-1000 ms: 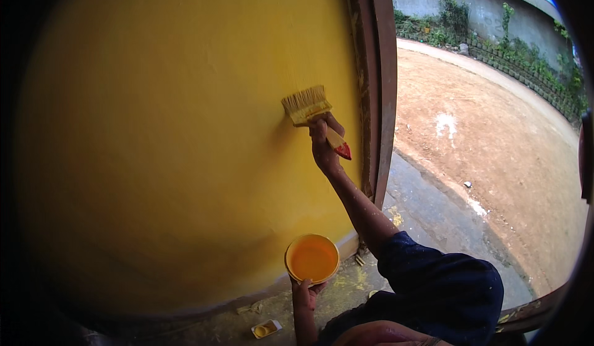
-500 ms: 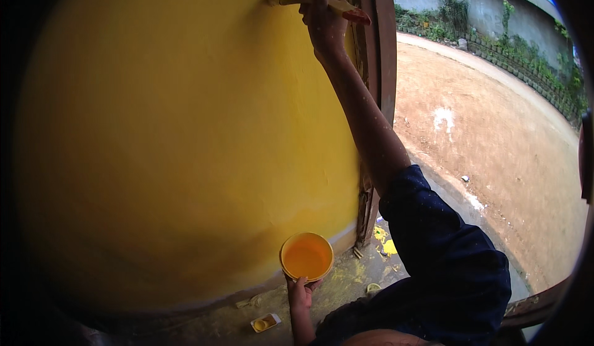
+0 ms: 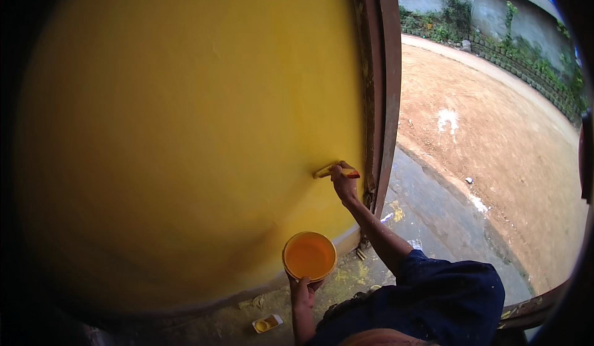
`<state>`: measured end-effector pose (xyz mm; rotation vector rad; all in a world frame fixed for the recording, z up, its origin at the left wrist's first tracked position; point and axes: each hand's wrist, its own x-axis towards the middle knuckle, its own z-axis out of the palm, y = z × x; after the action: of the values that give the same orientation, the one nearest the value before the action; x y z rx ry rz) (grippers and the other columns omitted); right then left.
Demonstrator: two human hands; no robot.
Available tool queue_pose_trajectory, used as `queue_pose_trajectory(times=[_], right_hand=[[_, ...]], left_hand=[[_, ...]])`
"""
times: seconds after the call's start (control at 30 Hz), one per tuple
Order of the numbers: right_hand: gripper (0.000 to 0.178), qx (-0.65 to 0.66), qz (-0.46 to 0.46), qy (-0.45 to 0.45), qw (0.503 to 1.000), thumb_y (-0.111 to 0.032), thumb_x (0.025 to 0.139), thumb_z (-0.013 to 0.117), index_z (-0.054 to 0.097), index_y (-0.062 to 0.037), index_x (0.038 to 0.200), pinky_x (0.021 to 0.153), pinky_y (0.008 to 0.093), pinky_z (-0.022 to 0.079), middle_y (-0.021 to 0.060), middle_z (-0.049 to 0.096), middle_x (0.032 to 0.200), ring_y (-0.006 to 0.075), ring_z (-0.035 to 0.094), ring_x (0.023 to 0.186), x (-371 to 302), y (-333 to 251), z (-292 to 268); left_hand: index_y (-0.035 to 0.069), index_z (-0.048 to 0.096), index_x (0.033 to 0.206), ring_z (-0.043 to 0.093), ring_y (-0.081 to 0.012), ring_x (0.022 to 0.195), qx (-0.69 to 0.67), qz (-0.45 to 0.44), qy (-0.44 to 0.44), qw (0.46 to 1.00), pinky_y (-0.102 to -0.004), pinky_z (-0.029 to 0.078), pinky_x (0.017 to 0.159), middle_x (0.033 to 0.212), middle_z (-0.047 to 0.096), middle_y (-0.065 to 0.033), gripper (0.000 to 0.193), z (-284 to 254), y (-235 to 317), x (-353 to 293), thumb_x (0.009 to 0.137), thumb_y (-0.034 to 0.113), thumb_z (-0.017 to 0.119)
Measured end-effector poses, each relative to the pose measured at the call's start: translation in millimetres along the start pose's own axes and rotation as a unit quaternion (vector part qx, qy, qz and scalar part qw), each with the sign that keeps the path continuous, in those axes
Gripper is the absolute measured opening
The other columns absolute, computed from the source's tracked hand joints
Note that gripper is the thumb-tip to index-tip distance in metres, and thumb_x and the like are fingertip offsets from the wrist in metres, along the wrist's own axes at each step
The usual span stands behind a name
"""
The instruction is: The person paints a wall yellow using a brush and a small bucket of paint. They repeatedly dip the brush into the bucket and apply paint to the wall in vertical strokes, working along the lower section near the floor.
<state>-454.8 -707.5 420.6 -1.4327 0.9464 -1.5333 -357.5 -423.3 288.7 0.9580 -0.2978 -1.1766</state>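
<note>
On the left is a big yellow wall (image 3: 185, 129). Low down on the floor lies a small white tray (image 3: 267, 324) with yellow in it. Next comes the left hand (image 3: 302, 293), with its thumb pressed on the near side of a round pot (image 3: 325, 277) of orange-yellow paint. I cannot tell how its other fingers sit underneath. The brush (image 3: 324, 171) is higher up and a bit to the right, and its hairy end seems to touch the wall. The right hand (image 3: 344, 184) has its fingers closed tight around it. The brown door frame (image 3: 387, 98) stands just beside that. I think this is the spreading step. The next stroke needs a flat brush, a level pot and care near the frame.
</note>
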Motion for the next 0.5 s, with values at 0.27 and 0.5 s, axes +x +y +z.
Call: queue_pose_trajectory(times=[0.27,0.5], right_hand=[[0.025,0.182,-0.354,0.04,0.917,-0.017,0.093,0.047,0.059,0.0018,0.082,0.053,0.0255,0.042,0.0048,0.056,0.064,0.0095,0.052,0.057,143.7,-210.0,13.1],[0.02,-0.133,-0.149,-0.121,0.972,-0.014,0.089,0.05,0.064,0.0,0.087,0.068,0.0345,0.051,0.0169,0.065,0.078,0.0271,0.067,0.075,22.1,-46.2,-24.3]], left_hand=[[0.014,0.024,0.143,0.062,-0.0343,0.104,0.005,0.006,0.033,0.999,-0.047,0.061,0.078,0.129,0.048,-0.0157,0.066,8.0,-0.1,-6.9,0.084,-0.002,0.049],[0.012,0.021,0.144,0.062,-0.0344,0.107,-0.013,0.032,0.001,0.999,-0.0446,0.061,0.08,0.13,0.048,-0.018,0.065,9.6,11.6,-3.5,0.086,-0.001,0.049]])
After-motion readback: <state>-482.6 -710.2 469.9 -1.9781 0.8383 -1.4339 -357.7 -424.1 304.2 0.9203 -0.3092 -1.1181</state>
